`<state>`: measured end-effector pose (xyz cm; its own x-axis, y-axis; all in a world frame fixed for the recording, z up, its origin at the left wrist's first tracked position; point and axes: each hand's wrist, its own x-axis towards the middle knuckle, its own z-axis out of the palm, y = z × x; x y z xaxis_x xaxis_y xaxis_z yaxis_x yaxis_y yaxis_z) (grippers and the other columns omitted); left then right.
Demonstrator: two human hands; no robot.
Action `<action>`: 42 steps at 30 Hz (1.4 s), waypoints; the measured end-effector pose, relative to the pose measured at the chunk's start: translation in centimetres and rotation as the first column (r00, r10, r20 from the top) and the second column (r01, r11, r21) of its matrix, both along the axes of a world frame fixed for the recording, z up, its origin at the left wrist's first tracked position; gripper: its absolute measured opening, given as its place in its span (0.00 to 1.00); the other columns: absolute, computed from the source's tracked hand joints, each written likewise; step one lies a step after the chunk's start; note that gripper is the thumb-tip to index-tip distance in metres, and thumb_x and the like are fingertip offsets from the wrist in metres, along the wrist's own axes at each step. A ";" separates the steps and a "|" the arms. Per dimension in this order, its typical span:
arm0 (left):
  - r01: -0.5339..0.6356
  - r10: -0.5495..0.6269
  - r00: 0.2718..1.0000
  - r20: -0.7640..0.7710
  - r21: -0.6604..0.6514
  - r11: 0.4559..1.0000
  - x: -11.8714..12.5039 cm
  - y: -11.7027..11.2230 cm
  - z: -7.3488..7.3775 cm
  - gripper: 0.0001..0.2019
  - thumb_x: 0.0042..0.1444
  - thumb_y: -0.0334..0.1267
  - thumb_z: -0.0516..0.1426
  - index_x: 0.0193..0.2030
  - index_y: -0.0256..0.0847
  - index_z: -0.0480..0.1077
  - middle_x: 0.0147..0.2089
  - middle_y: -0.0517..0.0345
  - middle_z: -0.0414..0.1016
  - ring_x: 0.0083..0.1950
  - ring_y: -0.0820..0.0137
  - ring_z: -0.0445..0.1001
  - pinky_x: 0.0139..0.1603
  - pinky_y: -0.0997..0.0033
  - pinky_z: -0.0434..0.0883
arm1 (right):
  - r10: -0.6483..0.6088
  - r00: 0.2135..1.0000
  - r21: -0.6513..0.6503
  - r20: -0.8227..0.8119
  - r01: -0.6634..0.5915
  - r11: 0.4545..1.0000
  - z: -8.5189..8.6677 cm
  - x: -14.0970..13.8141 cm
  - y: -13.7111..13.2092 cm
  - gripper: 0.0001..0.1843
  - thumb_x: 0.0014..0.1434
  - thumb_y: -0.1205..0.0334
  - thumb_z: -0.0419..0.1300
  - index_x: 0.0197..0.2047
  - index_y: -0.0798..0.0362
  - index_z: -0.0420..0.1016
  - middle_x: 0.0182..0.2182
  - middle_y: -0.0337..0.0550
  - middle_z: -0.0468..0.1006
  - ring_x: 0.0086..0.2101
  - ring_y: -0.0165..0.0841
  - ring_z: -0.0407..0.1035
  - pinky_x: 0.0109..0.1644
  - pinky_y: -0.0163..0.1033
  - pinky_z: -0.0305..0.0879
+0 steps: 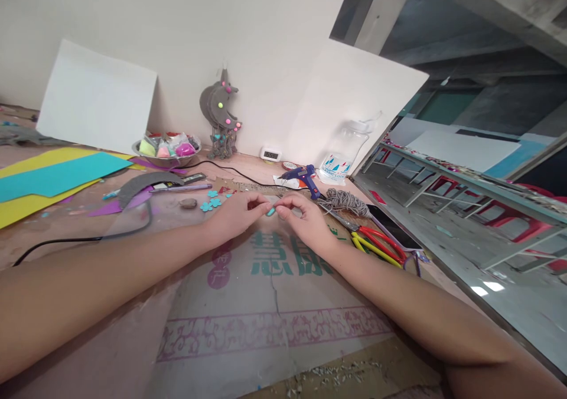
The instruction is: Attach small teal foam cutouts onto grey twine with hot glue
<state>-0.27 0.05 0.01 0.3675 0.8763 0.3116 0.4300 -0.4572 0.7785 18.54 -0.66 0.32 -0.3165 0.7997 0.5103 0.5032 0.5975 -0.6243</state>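
The plastic sheet (239, 297) gives near passage; glue gun (307, 178) blocks ahead.

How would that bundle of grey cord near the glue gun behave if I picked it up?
The grey cord would probably sag and flop, since its thin strands bend and loop freely. It's likely light for its bulk, being bunched strands rather than one solid lump. Pushed, it might slide or loosen rather than roll, given its uneven, elongated shape.
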 end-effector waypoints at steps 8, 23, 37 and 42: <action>0.026 -0.026 1.000 0.015 -0.022 0.999 0.1 0.2 -0.4 0.15 0.56 0.48 0.51 0.36 0.40 0.72 0.32 0.61 0.75 0.33 0.71 0.69 0.32 0.73 0.62 | -0.015 0.998 -0.070 0.062 0.019 0.997 0.1 -0.1 0.1 0.09 0.59 0.60 0.55 0.29 0.53 0.71 0.28 0.39 0.72 0.32 0.31 0.66 0.39 0.36 0.61; 0.033 -0.033 0.999 -0.008 -0.003 0.999 0.3 0.1 -0.5 0.12 0.55 0.44 0.51 0.33 0.39 0.70 0.28 0.62 0.71 0.29 0.73 0.66 0.29 0.73 0.61 | -0.062 0.995 -0.063 0.083 0.068 0.996 -0.1 0.1 0.2 0.09 0.58 0.59 0.55 0.31 0.53 0.72 0.27 0.39 0.72 0.31 0.31 0.65 0.38 0.36 0.60; 0.065 -0.060 0.994 0.091 -0.058 0.996 -0.1 0.0 -0.1 0.12 0.54 0.43 0.54 0.40 0.42 0.75 0.39 0.60 0.78 0.38 0.69 0.73 0.39 0.71 0.66 | -0.061 0.998 0.048 0.026 0.059 0.997 -0.4 -0.1 -0.1 0.03 0.56 0.63 0.59 0.33 0.53 0.71 0.30 0.40 0.72 0.33 0.31 0.66 0.40 0.38 0.63; 0.039 -0.033 0.996 0.081 -0.072 0.997 0.0 -0.1 0.2 0.14 0.54 0.40 0.52 0.44 0.41 0.74 0.43 0.58 0.78 0.43 0.67 0.74 0.45 0.69 0.68 | -0.039 0.994 0.211 0.102 0.017 0.977 -0.4 0.1 -0.2 0.02 0.57 0.66 0.57 0.34 0.51 0.70 0.31 0.41 0.72 0.37 0.34 0.66 0.42 0.40 0.63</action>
<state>-0.23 -0.06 0.18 0.3758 0.8846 0.2760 0.3497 -0.4112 0.8418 18.61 -0.84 -0.11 -0.3564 0.6875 0.6327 0.5778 0.6944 -0.4290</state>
